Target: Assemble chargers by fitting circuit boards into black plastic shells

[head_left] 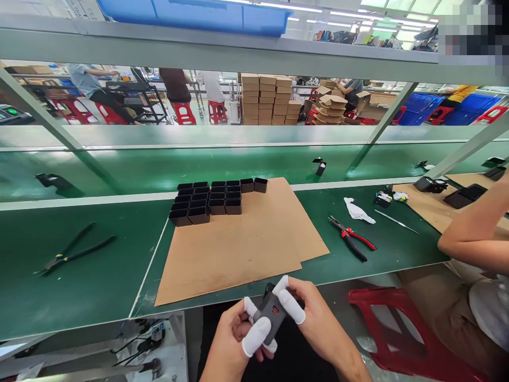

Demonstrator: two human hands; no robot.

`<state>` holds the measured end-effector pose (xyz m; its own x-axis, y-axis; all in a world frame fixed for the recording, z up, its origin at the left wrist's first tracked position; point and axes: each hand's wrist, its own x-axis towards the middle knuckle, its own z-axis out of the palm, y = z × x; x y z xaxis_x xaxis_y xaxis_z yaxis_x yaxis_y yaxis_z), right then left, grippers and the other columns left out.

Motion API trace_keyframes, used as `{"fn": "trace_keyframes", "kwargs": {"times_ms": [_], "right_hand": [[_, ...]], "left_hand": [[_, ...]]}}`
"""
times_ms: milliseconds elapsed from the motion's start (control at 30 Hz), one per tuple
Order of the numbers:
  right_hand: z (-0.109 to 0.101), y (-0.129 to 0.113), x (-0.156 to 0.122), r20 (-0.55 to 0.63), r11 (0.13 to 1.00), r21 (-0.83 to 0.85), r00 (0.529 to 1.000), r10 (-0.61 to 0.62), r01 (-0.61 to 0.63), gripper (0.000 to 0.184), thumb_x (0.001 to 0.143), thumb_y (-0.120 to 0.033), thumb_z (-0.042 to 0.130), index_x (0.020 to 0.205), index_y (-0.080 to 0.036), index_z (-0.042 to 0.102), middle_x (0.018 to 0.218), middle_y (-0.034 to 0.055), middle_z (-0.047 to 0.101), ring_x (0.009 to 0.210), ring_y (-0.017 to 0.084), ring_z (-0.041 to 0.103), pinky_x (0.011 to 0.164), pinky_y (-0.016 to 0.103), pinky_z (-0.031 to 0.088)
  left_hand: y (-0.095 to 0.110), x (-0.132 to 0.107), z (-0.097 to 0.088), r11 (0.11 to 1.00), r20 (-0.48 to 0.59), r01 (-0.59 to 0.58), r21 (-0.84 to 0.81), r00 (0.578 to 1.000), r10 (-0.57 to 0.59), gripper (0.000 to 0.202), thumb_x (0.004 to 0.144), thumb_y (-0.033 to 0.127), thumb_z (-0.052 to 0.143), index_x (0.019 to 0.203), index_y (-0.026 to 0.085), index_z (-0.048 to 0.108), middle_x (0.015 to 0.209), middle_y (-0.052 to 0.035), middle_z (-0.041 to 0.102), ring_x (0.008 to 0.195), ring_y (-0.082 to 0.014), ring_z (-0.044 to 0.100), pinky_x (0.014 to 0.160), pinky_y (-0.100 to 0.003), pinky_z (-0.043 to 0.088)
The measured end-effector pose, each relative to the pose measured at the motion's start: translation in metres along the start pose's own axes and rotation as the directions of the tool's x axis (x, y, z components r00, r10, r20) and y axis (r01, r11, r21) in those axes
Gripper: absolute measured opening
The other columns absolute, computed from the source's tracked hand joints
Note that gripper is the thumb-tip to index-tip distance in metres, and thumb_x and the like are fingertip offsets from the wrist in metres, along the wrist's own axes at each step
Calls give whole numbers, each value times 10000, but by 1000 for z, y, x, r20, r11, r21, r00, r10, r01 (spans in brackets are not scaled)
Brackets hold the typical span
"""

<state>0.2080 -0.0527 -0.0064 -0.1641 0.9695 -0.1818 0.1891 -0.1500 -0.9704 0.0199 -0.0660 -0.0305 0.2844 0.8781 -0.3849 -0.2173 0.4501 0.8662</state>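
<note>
Between my two hands, just in front of the table edge, is a small dark grey plastic device (pixel 272 317) with an orange-lined port on its upper face. My left hand (pixel 242 334) grips its lower left side, with white finger cots on the thumb and fingers. My right hand (pixel 308 310), also in finger cots, pinches its upper right end. Part of the device is hidden by the fingers. Beyond them a cardboard sheet (pixel 246 249) lies on the green table, with rows of open black plastic housings (pixel 199 214) along its far left part.
Red-handled pliers (pixel 350 236), a white cloth scrap (pixel 358 210) and a thin metal tool (pixel 396 221) lie to the right. Dark-handled cutters (pixel 73 249) are on the left. A co-worker's arm (pixel 475 223) and a red stool (pixel 401 329) are at the right. A metal shelf beam (pixel 222 53) crosses overhead.
</note>
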Motion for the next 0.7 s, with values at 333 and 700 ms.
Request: {"fn": "trace_keyframes", "kwargs": {"times_ms": [333, 700], "right_hand": [[1, 7, 4, 25, 996, 76, 998, 54, -55, 502, 1007, -650, 683, 810, -190, 649, 754, -11, 623, 716, 151, 535, 654, 254, 439], [-14, -24, 4, 69, 994, 105, 997, -32, 25, 372, 908, -537, 821, 859, -195, 683, 803, -7, 683, 752, 162, 579, 741, 296, 470]], "left_hand": [[-5, -7, 9, 999, -88, -35, -39, 996, 31, 671, 633, 736, 952, 806, 141, 695, 618, -50, 739, 443, -147, 685, 420, -167, 453], [-8, -23, 24, 990, -128, -135, -40, 983, 129, 615, 707, 671, 944, 971, 149, 755, 769, -112, 817, 675, -251, 771, 641, -323, 630]]}}
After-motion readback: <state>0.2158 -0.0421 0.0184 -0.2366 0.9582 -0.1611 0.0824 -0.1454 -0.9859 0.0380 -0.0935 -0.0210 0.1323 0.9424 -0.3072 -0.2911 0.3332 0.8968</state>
